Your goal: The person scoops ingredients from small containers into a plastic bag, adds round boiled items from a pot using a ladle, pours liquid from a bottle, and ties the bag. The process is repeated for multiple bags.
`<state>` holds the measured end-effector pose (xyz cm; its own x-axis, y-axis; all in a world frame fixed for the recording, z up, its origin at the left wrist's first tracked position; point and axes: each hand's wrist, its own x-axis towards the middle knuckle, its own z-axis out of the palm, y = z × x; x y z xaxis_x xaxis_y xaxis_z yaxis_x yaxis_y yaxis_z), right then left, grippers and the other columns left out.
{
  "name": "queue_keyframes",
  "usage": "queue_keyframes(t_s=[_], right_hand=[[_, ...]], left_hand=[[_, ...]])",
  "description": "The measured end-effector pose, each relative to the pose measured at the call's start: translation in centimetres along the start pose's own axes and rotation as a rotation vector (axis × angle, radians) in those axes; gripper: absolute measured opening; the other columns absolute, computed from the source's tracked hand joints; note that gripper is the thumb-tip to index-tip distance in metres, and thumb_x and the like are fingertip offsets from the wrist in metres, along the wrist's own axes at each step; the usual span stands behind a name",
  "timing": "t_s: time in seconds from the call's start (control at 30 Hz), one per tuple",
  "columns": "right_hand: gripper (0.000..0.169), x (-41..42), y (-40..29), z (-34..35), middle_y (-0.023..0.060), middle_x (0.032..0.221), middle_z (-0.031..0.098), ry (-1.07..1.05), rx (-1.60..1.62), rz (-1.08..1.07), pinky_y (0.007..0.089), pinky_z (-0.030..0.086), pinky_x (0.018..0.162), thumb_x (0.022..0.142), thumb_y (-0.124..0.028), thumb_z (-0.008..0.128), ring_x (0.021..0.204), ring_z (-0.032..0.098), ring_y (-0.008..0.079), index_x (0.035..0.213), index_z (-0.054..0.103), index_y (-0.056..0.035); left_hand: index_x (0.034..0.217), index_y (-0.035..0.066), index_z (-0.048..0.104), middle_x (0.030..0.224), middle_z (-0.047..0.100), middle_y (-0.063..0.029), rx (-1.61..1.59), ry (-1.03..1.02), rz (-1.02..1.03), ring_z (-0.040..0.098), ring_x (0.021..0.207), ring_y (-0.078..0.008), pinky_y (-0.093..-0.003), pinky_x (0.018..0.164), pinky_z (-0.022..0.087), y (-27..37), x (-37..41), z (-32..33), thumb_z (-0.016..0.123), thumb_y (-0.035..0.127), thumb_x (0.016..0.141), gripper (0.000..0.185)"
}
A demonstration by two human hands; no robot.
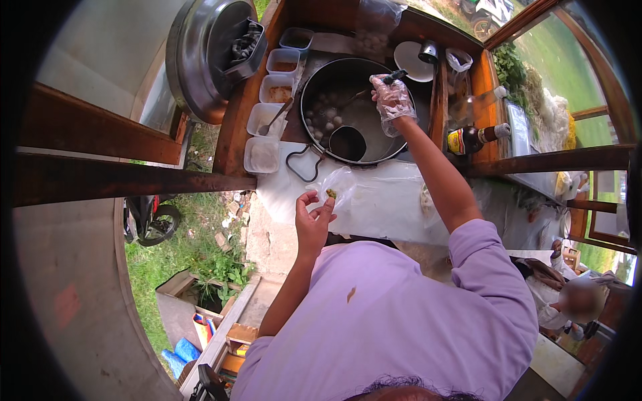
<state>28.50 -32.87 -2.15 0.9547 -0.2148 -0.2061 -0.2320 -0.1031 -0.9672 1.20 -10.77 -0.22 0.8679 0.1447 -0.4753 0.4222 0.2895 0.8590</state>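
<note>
My right hand [393, 100], in a clear plastic glove, is closed on the black handle of a ladle [395, 76] over a large round pot [306, 90]. Cloudy broth [381, 120] with several pale balls [330, 114] fills the pot, and a dark round metal container [347, 143] stands inside it at the near edge. My bare left hand [315, 215] holds a small clear plastic bag [341, 185] with a bit of greenish-brown food [331, 193] in it, just in front of the pot. A bent metal handle [305, 163] lies on the white-covered counter [381, 200].
Plastic tubs [262, 155] line the left side, one with a spoon [275, 118]. A big metal lid [200, 60] leans beyond them. At right are a white plate [414, 61], a metal cup [428, 51], a dark sauce bottle [471, 139] and a wooden divider [439, 100]. Another person sits at lower right.
</note>
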Motion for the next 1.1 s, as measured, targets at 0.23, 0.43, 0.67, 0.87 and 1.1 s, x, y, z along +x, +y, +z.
queue_keyframes(t_s=[0.23,0.43,0.67,0.87,1.1], right_hand=[[0.024,-4.7,-4.0,-4.8,0.0002,0.075,0.065,-0.15,-0.151,-0.324,0.0267,0.047,0.058,0.093,-0.031,0.067,0.063,0.06,0.008,0.1,0.069,-0.008],[0.018,-12.0,-6.1,-10.0,0.0137,0.104,0.069,-0.225,-0.492,-0.67,0.0356,0.054,0.079,0.094,-0.017,0.062,0.095,0.068,0.0272,0.107,0.063,-0.0035],[0.025,-20.3,-2.6,-18.0,0.0111,0.098,0.066,-0.324,-0.687,-0.874,0.0392,0.053,0.073,0.087,-0.011,0.068,0.089,0.066,0.0285,0.111,0.061,-0.009],[0.032,-24.3,1.3,-21.7,0.0104,0.1,0.065,-0.563,-0.599,-0.907,0.0411,0.054,0.074,0.083,-0.009,0.073,0.088,0.066,0.032,0.113,0.063,-0.013],[0.031,-25.8,2.3,-22.1,0.0115,0.094,0.066,-0.405,-0.537,-0.974,0.0362,0.056,0.07,0.083,-0.009,0.074,0.082,0.068,0.0284,0.112,0.064,-0.0104]], left_hand=[[0.114,0.002,0.044,0.107,0.046,-0.0073,-0.062,0.084,-0.05,0.06,0.089,-0.0157,-0.0327,0.074,0.061,-0.5,-0.2,0.6,0.072,0.026,0.09,0.044],[0.114,0.0,0.046,0.104,0.052,-0.009,-0.099,0.124,-0.081,0.062,0.085,-0.0171,-0.0323,0.072,0.06,-0.6,-0.3,1.6,0.07,0.029,0.092,0.044],[0.116,0.001,0.054,0.105,0.059,-0.0045,-0.099,0.132,-0.066,0.057,0.093,-0.0145,-0.033,0.08,0.056,-1.9,-1.1,2.6,0.067,0.04,0.092,0.048],[0.115,0.005,0.056,0.104,0.059,-0.0028,-0.209,0.141,-0.075,0.057,0.093,-0.0137,-0.0331,0.082,0.053,-2.6,-0.2,3.3,0.068,0.041,0.092,0.045],[0.11,0.007,0.057,0.097,0.057,-0.0013,-0.275,0.19,-0.055,0.056,0.087,-0.0128,-0.0337,0.08,0.053,-3.4,0.9,4.1,0.068,0.034,0.093,0.034]])
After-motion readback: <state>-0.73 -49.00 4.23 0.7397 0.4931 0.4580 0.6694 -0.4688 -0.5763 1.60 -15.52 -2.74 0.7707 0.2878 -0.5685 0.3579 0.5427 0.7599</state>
